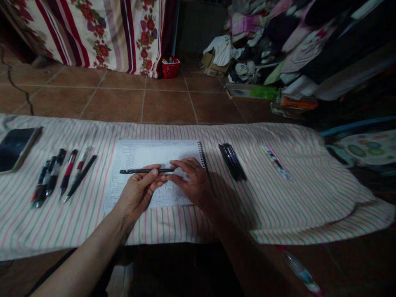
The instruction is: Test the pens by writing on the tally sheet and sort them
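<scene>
Both hands meet over a spiral notebook [145,154] lying on a striped cloth [278,206]. A black pen [139,170] lies level between them, pointing left. My left hand [139,192] pinches its middle with thumb and fingertips. My right hand [192,181] closes its fingers on the pen's right end, the palm resting over the written page.
Several pens, red and black, lie in a row [62,173] left of the notebook, and a dark phone [17,146] sits at the far left. A bundle of dark pens [232,161] and one pale pen [275,161] lie to the right. Tiled floor, a red basket [170,68] and piled clothes [278,41] are beyond.
</scene>
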Demonstrator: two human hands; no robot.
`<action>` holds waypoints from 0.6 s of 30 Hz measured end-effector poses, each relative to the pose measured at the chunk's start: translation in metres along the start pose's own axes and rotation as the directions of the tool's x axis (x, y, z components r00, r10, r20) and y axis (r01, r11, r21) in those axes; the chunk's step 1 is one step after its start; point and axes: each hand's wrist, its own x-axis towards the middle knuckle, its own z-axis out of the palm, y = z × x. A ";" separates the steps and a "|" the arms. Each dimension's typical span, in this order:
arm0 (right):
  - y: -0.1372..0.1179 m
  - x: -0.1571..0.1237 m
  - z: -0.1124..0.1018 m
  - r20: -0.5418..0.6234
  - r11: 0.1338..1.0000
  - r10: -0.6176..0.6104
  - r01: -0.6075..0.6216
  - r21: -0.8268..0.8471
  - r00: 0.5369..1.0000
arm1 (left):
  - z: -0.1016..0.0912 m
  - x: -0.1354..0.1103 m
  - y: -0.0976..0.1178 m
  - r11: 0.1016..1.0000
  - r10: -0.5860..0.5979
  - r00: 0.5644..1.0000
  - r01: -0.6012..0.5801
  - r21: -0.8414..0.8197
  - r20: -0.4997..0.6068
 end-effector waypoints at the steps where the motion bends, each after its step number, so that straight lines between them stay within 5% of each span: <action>1: -0.002 0.001 0.000 -0.002 1.000 -0.008 0.008 0.002 1.000 | 0.000 0.000 0.000 1.000 0.009 1.000 -0.009 0.003 0.013; 18: -0.007 0.003 0.006 0.028 0.998 0.016 -0.018 0.064 0.999 | 0.003 0.000 -0.006 0.995 0.055 0.992 -0.064 0.082 0.110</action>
